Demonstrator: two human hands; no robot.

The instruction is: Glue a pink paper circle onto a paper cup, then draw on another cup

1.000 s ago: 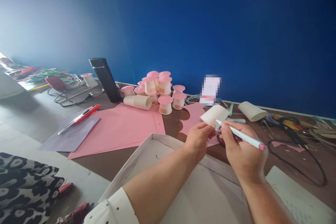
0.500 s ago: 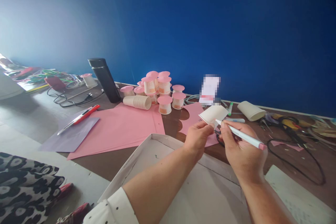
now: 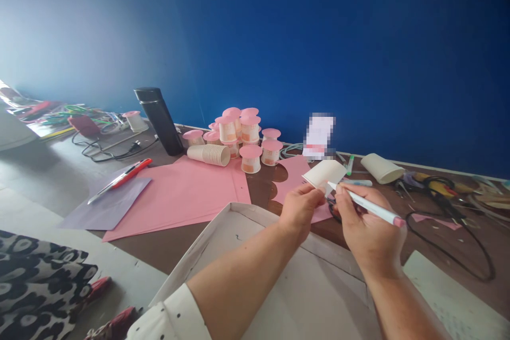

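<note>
A white paper cup (image 3: 324, 172) lies tilted in my left hand (image 3: 299, 211), whose fingers and thumb pinch its lower edge. My right hand (image 3: 368, 231) grips a white marker pen (image 3: 370, 206) with a pink end, its tip at the cup's side near my left fingertips. Whatever mark is under the tip is too small to make out. Beyond my hands, pink paper with round cutouts (image 3: 292, 178) lies on the table. A second white cup (image 3: 381, 168) rests on its side to the right, and a green-capped marker (image 3: 350, 164) lies between the cups.
Decorated cups with pink disc tops (image 3: 250, 158) are stacked by the blue wall, beside nested paper cups (image 3: 209, 154). Pink sheets (image 3: 183, 196), a red utility knife (image 3: 121, 178), a black flask (image 3: 159, 122) and a black cable (image 3: 478, 247) lie around. A shallow white box lid (image 3: 255, 255) sits below my forearms.
Almost nothing differs. Both hands, the cup and the pen hold nearly the same place; the view has shifted very slightly.
</note>
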